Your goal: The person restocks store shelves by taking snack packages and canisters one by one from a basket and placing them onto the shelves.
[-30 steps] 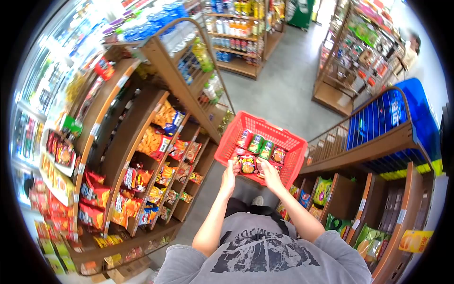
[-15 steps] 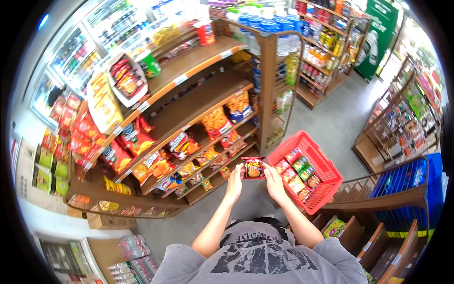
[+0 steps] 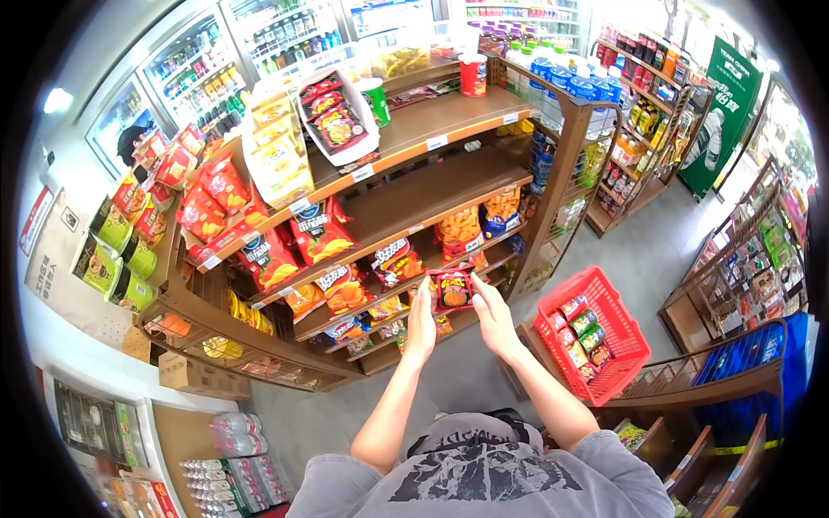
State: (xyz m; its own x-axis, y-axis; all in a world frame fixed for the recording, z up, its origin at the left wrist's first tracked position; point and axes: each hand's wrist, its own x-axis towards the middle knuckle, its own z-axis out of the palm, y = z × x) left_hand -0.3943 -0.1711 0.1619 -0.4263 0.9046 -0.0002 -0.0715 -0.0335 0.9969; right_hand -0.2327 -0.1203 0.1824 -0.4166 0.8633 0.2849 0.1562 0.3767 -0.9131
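A small dark red and black snack bag (image 3: 453,290) is held upright between my two hands, its printed front facing me. My left hand (image 3: 421,326) presses on its left edge with straight fingers. On the opposite edge lies my right hand (image 3: 495,323), fingers also stretched out. Below and to the right, a red shopping basket (image 3: 620,324) holds several small packets (image 3: 587,322) in rows. Up on the shelf top, a white tray (image 3: 363,141) contains red and black packets that resemble the bag in my hands.
A tiered brown shelf (image 3: 449,186) with bagged snacks curves across the front. Beside the tray stand a green can (image 3: 376,102) and a red cup (image 3: 472,76). Drink fridges (image 3: 194,65) line the back. Bottled water packs (image 3: 235,475) sit lower left; another shelf unit (image 3: 686,453) is lower right.
The view has turned left, so the shelf and basket appear further right. My hands, still with the snack bag between them, have moved up and toward the shelf, away from the basket.
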